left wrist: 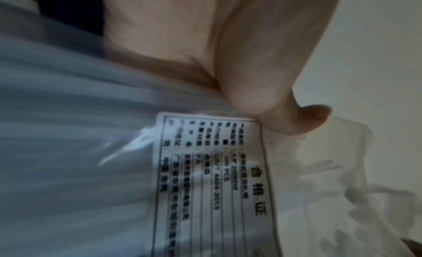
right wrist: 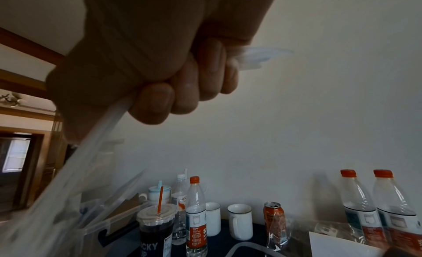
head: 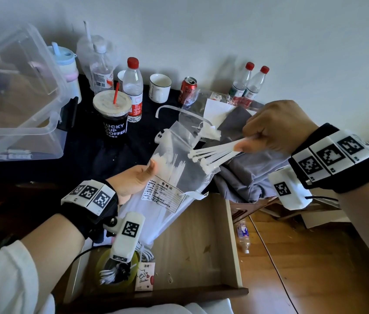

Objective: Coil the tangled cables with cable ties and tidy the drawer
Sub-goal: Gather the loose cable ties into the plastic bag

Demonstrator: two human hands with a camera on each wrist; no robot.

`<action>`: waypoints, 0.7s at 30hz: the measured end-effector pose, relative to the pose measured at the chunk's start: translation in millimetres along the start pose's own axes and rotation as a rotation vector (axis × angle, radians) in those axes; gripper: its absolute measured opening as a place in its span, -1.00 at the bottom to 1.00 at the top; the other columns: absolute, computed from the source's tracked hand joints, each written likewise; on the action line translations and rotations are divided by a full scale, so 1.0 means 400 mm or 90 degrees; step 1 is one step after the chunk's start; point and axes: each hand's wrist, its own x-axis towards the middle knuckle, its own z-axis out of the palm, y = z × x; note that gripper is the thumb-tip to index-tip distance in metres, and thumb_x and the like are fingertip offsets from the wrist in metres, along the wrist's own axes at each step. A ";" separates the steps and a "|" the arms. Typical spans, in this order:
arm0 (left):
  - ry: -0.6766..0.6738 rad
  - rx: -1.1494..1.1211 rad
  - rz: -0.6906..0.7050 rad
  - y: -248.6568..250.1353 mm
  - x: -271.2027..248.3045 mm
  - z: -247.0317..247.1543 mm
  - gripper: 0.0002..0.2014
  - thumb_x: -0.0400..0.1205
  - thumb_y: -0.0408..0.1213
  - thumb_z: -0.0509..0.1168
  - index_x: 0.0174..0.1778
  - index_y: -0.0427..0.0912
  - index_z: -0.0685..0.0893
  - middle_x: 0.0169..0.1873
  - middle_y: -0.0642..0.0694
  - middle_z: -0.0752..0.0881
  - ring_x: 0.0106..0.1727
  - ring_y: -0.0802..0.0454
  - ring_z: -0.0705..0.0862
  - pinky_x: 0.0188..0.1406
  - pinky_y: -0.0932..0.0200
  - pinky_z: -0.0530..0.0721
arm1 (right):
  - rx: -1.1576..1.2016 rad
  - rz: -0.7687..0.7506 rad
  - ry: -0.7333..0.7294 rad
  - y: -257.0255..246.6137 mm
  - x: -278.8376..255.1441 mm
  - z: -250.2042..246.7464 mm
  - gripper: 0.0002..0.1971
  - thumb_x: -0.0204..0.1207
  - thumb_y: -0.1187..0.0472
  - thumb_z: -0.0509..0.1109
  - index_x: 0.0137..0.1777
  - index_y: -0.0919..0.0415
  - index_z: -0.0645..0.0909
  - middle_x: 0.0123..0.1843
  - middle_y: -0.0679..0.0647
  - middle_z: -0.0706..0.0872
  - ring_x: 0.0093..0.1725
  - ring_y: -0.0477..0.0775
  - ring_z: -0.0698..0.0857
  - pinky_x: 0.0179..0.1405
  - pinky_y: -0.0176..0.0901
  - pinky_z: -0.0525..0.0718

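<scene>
My left hand (head: 133,180) grips a clear plastic bag of white cable ties (head: 176,168) by its side, thumb (left wrist: 294,114) pressed on the plastic beside the printed label (left wrist: 212,179). My right hand (head: 269,130) is closed in a fist around a bunch of white cable ties (head: 215,155), whose heads fan out over the bag's open mouth. In the right wrist view the curled fingers (right wrist: 182,91) clamp the tie bunch (right wrist: 75,170). Below, the open wooden drawer (head: 201,241) holds white cables (head: 111,275) by a tape roll, partly hidden by my left wrist camera.
On the dark tabletop stand a coffee cup (head: 113,116), water bottles (head: 133,89), a white mug (head: 159,87), a red can (head: 187,89) and a clear storage box (head: 13,94). Grey cloth (head: 247,171) lies at right. A small bottle (head: 243,236) lies on the wooden floor.
</scene>
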 end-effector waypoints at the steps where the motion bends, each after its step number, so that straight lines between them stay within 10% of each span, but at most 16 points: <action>1: 0.011 0.012 0.013 0.015 -0.009 0.006 -0.14 -0.12 0.78 -0.03 -0.50 -0.05 0.17 -0.57 0.10 0.21 -0.47 0.18 0.19 -0.44 0.38 0.22 | -0.001 -0.008 -0.019 0.001 0.002 0.001 -0.38 0.39 -0.36 0.09 -0.60 0.19 0.29 -0.62 0.12 0.42 -0.55 0.23 0.43 -0.52 -0.17 0.33; 6: -0.033 0.044 0.065 0.083 -0.034 0.036 -0.25 -0.11 0.77 -0.08 -0.69 0.05 0.22 -0.73 0.21 0.16 -0.66 0.25 0.16 -0.64 0.38 0.22 | -0.032 -0.059 -0.114 -0.029 0.023 0.027 -0.41 0.36 -0.42 -0.02 -0.61 0.07 0.22 -0.67 0.03 0.41 -0.60 0.13 0.33 -0.52 -0.35 0.14; 9: -0.044 -0.022 0.069 0.117 -0.042 0.059 -0.18 0.13 0.58 0.00 -0.60 -0.27 0.49 -0.71 0.36 0.41 -0.53 0.33 0.56 -0.54 0.18 0.51 | -0.084 -0.052 -0.206 -0.059 0.038 0.030 -0.34 0.34 -0.48 -0.06 -0.53 0.13 0.33 -0.58 0.03 0.37 -0.48 0.15 0.38 -0.47 -0.20 0.25; 15: -0.039 -0.018 0.087 0.126 -0.037 0.073 -0.17 -0.14 0.72 0.06 -0.54 -0.06 0.15 -0.78 0.16 0.24 -0.73 0.29 0.23 -0.68 0.52 0.25 | -0.149 -0.026 -0.328 -0.117 0.065 0.014 -0.39 0.41 -0.41 0.14 -0.17 0.15 0.71 -0.52 -0.06 0.41 -0.47 0.03 0.41 -0.36 -0.19 0.40; 18: -0.063 -0.053 0.076 0.103 -0.022 0.066 -0.28 0.06 0.65 0.02 -0.62 -0.06 0.39 -0.72 0.19 0.41 -0.65 0.31 0.39 -0.55 0.55 0.37 | -0.111 -0.053 -0.192 -0.124 0.065 0.027 -0.38 0.45 -0.41 0.11 -0.10 0.11 0.73 -0.30 -0.05 0.69 -0.22 0.08 0.62 0.22 -0.06 0.37; 21: -0.066 -0.100 0.079 0.090 -0.022 0.058 -0.28 0.28 0.46 -0.02 -0.29 -0.16 0.67 -0.44 0.12 0.70 -0.36 0.21 0.64 -0.21 0.44 0.54 | -0.035 -0.068 0.066 -0.107 0.058 0.023 -0.56 0.46 -0.27 0.17 -0.18 0.04 0.73 -0.19 -0.05 0.73 -0.02 0.09 0.69 0.32 0.00 0.10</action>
